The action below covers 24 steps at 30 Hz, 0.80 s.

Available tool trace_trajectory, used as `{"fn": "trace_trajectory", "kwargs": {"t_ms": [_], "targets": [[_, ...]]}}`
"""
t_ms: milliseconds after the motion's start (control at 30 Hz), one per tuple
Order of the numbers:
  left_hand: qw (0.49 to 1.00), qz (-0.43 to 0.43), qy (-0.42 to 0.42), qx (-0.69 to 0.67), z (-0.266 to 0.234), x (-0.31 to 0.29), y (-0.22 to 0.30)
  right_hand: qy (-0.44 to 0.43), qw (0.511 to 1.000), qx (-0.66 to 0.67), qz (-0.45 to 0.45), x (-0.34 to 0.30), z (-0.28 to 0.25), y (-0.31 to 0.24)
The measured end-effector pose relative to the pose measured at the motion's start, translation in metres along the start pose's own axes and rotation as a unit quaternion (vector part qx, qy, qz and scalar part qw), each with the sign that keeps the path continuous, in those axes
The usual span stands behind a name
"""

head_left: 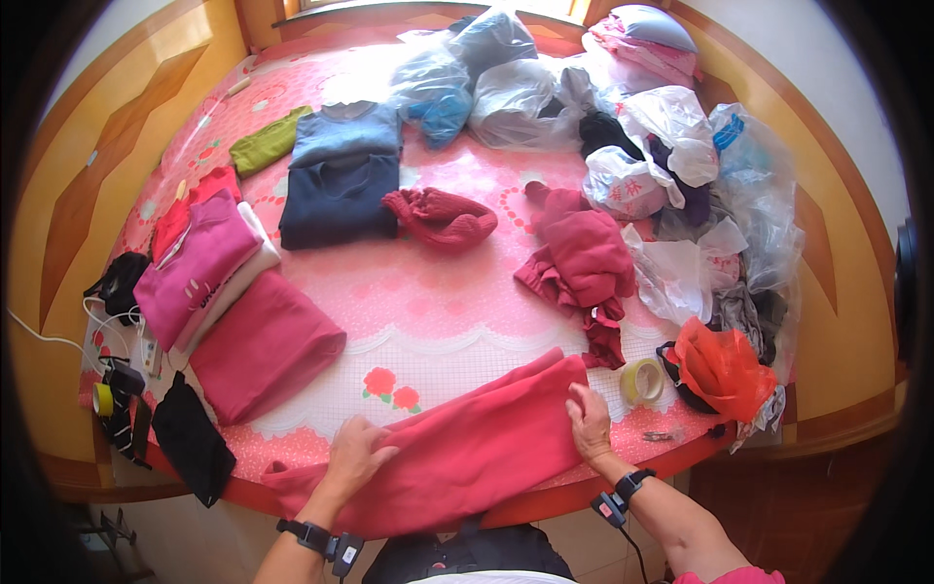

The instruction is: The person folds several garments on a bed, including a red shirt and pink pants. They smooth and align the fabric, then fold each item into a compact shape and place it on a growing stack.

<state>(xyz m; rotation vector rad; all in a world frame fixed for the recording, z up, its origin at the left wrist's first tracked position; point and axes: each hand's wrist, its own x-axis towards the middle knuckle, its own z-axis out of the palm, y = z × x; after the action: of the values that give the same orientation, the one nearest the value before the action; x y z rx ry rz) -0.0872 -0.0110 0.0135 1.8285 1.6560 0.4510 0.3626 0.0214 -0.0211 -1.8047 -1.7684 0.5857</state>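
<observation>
A long pinkish-red garment (467, 438), folded lengthwise like a trouser leg, lies slantwise along the near edge of the bed. Its lower side hangs over that edge. On its left part rests my left hand (360, 453), fingers flat on the cloth and thumb apart. My right hand (590, 424) lies at the garment's right end, its fingers loosely bent and touching the cloth. A roll of tape (642, 382) is just right of that hand. Beyond it, a crumpled dark-red garment (581, 248) sits in a heap.
Folded clothes include a magenta top (209, 258), a dark-pink piece (268, 346) and a navy sweater (341, 201). A maroon knit (443, 217) is bunched up mid-bed. Stuffed plastic bags (520, 105) line the back and right. An orange-red bag (725, 370) and black cloth (193, 438) lie near the front.
</observation>
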Motion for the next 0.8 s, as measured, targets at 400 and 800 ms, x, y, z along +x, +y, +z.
{"fn": "trace_trajectory", "kwargs": {"t_ms": [400, 800], "targets": [[0.974, -0.156, -0.063, -0.151, -0.038, -0.039, 0.025, -0.02, 0.995, -0.065, -0.078, 0.088, -0.019, -0.007], [0.964, -0.259, 0.03, 0.056, 0.018, -0.019, -0.019, 0.004, 0.998, -0.064, -0.002, 0.101, 0.042, 0.026]]}}
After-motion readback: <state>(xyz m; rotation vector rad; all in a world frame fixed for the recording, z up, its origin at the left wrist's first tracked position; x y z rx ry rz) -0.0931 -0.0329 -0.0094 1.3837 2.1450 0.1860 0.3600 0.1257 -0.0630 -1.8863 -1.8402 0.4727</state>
